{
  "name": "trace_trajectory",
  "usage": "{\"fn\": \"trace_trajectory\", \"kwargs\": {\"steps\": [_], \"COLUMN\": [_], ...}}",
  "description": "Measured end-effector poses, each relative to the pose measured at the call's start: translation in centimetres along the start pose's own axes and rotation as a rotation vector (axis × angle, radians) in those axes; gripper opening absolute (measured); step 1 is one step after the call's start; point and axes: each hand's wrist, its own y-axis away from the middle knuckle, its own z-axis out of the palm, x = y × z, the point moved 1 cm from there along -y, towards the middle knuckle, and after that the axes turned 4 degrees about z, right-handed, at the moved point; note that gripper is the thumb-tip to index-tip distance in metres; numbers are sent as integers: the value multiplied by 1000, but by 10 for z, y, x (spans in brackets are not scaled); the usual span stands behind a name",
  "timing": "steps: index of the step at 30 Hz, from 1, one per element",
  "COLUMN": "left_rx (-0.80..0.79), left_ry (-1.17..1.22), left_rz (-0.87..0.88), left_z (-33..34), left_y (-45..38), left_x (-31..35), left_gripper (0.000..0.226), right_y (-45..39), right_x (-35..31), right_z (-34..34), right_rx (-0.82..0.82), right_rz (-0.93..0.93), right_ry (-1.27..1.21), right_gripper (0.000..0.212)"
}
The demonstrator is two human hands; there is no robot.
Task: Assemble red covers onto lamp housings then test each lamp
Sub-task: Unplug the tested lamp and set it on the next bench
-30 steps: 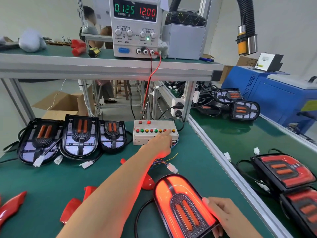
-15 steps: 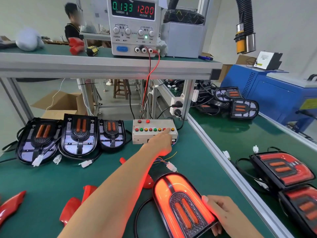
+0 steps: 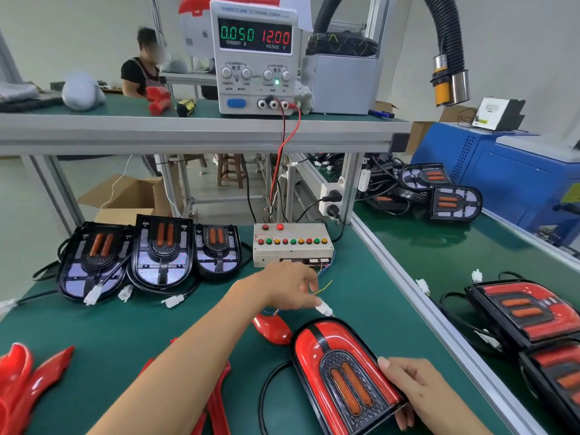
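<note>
Green bench [image 3: 94, 334], with a shelf [image 3: 188, 133] above.
On my bench I see three bare housings [image 3: 160, 249] in a row far left, a button box [image 3: 292, 244] beside them, loose red covers [image 3: 28, 378] near left, and one covered lamp [image 3: 342, 372] near right. On the shelf stands a power supply [image 3: 254, 58] reading 12.00 volts.

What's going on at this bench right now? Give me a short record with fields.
Lamp under test: red-covered lamp, unlit
Right hand: holds the lamp's edge
Left hand: at the white connector, blurred, below the button box
Power supply: 0.050 A, 12.00 V
Waiting: three uncovered housings at left
Loose red covers: front left
</note>
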Motion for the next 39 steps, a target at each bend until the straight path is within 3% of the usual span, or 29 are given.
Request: {"fn": "trace_trajectory", "kwargs": {"steps": [3,8,12,14,15,19,23,26,34,39], "left_rx": [-33,132,152,137,133,161,227,264,355,347], "left_ry": [-83,-186,-78,-45,-50,-85,-108,-128,-357,-404], "left_rz": [13,64,85,87,86,105,154,200,358,379], "left_z": [10,22,21,19,19,21,21,20,29,26], "left_y": [6,4,8,9,9,9,11,14,14,14], "left_x": [3,7,7,7,7,11,13,14,11,9], "left_gripper": [40,30,26,25,25,25,22,23,19,20], "right_y": [2,0,-19,-38,-47,-78,-93,-97,-98,-96], "right_x": [-5,-16,-25,-33,-39,-65,-81,-78,-75,-77], "right_z": [-1,-10,-19,-17,-13,4,16,17,10,8], "right_rx": [-24,-61,218,287,296,280,224,222,156,124], "right_rz": [19,72,-48,-132,-168,-256,-268,-287,-323,-318], "right_ry": [5,172,425,519,541,677,777,829,761,787], "right_gripper": [48,53,39,27,31,45,22,30,37,26]}}
